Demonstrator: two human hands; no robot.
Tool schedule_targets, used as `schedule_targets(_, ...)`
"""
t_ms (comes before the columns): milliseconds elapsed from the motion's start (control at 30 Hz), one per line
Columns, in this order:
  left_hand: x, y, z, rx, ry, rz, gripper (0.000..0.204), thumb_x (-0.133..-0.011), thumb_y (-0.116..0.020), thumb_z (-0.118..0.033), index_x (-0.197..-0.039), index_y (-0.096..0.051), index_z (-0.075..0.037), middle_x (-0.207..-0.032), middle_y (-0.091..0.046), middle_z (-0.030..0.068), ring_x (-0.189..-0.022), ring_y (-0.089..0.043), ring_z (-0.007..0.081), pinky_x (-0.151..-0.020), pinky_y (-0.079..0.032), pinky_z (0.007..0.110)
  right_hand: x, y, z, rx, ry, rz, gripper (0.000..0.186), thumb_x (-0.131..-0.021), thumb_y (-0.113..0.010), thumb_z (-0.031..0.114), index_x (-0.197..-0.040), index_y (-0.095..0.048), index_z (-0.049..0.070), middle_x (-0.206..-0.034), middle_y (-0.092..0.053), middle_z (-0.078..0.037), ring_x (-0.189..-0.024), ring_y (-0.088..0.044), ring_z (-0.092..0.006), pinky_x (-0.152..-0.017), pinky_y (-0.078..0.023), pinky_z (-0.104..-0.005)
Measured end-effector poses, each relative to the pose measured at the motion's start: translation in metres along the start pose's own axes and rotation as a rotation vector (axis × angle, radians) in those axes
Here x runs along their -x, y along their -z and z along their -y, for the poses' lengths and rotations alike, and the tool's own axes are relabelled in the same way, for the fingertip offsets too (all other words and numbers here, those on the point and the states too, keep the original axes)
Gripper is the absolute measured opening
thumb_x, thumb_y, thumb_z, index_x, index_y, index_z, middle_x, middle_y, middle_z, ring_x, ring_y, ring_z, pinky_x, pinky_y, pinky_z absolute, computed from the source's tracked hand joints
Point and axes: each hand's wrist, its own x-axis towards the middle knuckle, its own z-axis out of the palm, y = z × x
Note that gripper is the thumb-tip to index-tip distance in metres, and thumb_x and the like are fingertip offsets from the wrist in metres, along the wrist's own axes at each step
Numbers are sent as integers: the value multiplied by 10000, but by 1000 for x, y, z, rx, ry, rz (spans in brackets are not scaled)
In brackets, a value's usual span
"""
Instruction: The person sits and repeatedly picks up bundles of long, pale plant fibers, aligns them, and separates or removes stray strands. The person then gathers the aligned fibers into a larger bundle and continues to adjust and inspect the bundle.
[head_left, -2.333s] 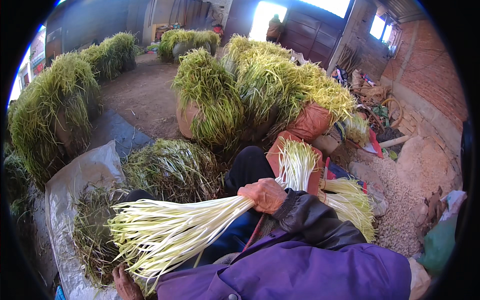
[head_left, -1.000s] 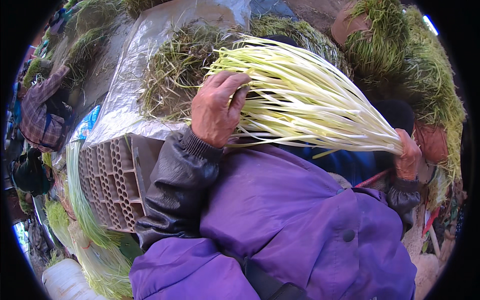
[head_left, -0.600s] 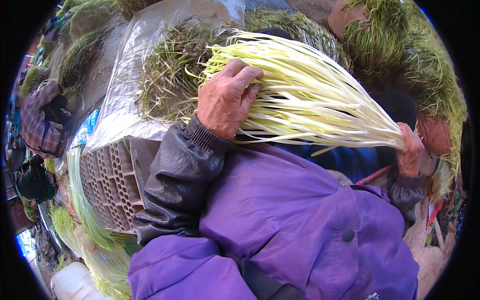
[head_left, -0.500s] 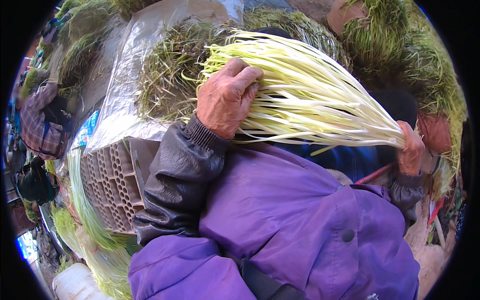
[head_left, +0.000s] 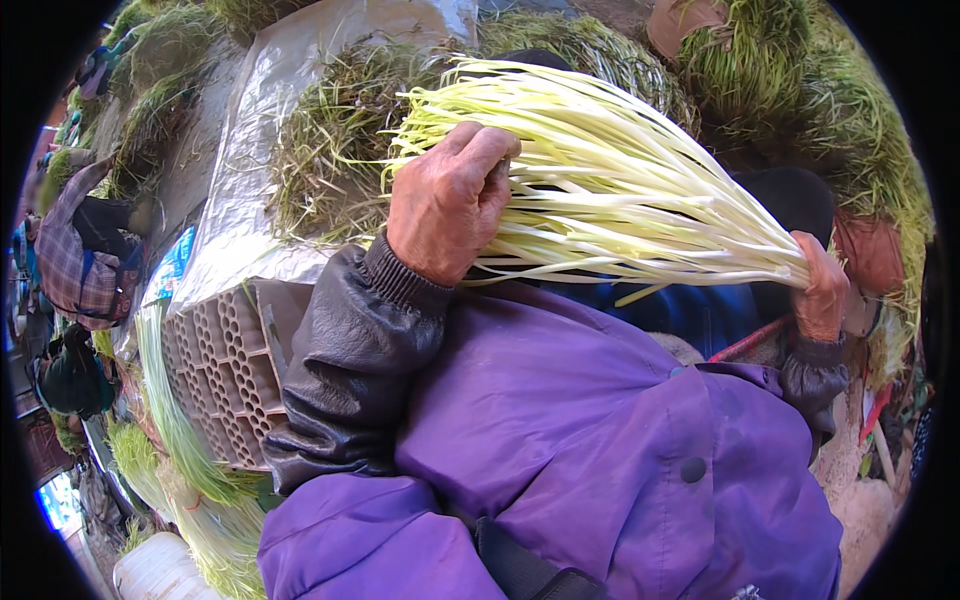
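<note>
A fan of long pale yellow-white stalks (head_left: 610,190) lies across my lap, spreading wide on the left and narrowing to the right. My right hand (head_left: 822,290) is closed around the narrow end of this bunch. My left hand (head_left: 450,200) rests on top of the wide end, fingers curled into the stalks. Both arms wear a purple jacket with black cuffs.
A heap of green trimmings (head_left: 330,150) lies on a grey plastic sheet (head_left: 265,130) ahead. Green leafy bundles (head_left: 810,90) stand at the upper right. A hollow brick block (head_left: 225,365) sits at my left. Another person in a plaid top (head_left: 75,260) is at far left.
I have bent forward, so the view now looks down onto my lap. The bunch has swung level, and my left hand has moved onto its wide end and slid slightly along it.
</note>
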Motion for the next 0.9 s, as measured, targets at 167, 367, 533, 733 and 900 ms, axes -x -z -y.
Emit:
schedule_targets(167, -1, 0, 1, 3, -37, 31, 210, -823, -671, 10, -1026, -667, -43, -843, -618, 107, -751, -637, 282, -683, -519, 360, 1, 0, 0, 10, -12, 6, 195, -820, -592, 36, -1011, -628, 56, -907, -654, -143, -819, -651, -376, -691, -503, -413)
schedule_targets(367, -4, 1, 0, -82, -143, 61, 170, -821, -686, -34, -990, -668, -48, -803, -590, 100, -745, -616, 285, -673, -508, 374, 2, -2, -2, -6, -11, 2, 207, -813, -604, 37, -1019, -626, 51, -928, -660, -141, -835, -653, -379, -701, -508, -411)
schedule_targets(533, -9, 4, -8, -259, -186, 129, 142, -800, -677, -64, -936, -633, -61, -800, -563, 94, -783, -607, 289, -685, -501, 401, 2, -1, -2, -8, -10, -1, 207, -813, -609, 43, -1019, -627, 52, -926, -662, -138, -842, -652, -379, -706, -508, -410)
schedule_targets(733, -6, -2, -5, -367, -197, 147, 79, -818, -643, -84, -892, -620, -66, -828, -591, 88, -813, -624, 295, -711, -519, 399, 1, 1, -1, -20, 1, 11, 194, -822, -606, 56, -1014, -633, 56, -921, -664, -136, -826, -648, -375, -696, -499, -409)
schedule_targets(900, 3, 19, 51, -788, 323, 463, 86, -875, -585, -71, -847, -662, -44, -845, -666, 116, -791, -678, 246, -697, -551, 391, 4, -2, -5, -20, -7, 2, 185, -835, -608, 75, -1016, -635, 51, -926, -663, -139, -821, -650, -370, -694, -499, -406)
